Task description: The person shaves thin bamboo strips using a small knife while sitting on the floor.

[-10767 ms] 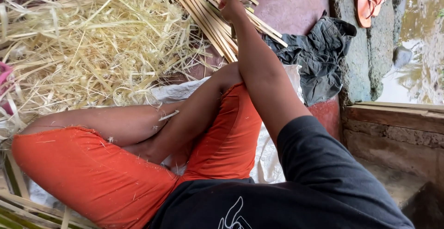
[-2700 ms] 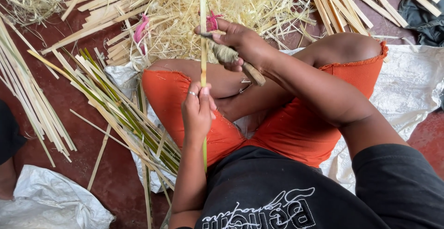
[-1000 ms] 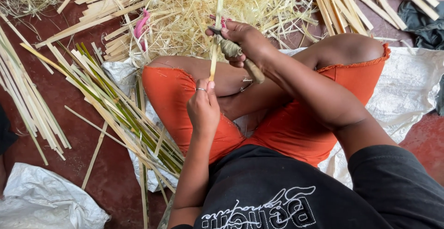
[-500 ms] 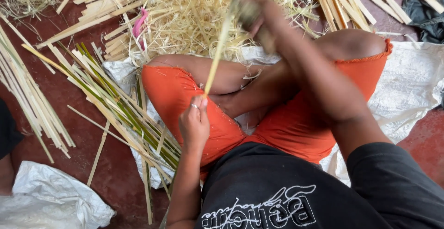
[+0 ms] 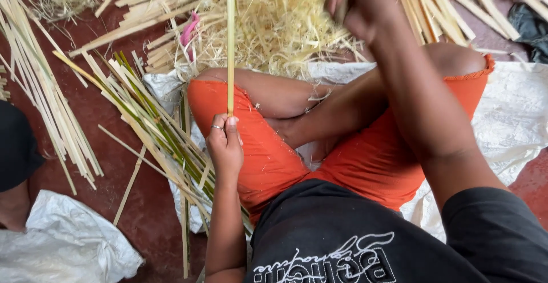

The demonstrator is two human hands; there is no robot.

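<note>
Pinched in the left hand (image 5: 224, 146), 1 pale bamboo strip (image 5: 230, 43) stands upright over the left thigh.
Its top runs past the frame's upper edge, before the heap of shavings (image 5: 274, 20); the right hand (image 5: 359, 3), raised and blurred, is fisted around something I cannot identify.

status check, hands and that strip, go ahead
Left hand gripping bamboo strip upright. Right hand raised, blurred, holding something unclear. Shavings pile behind; nothing blocking.
</note>
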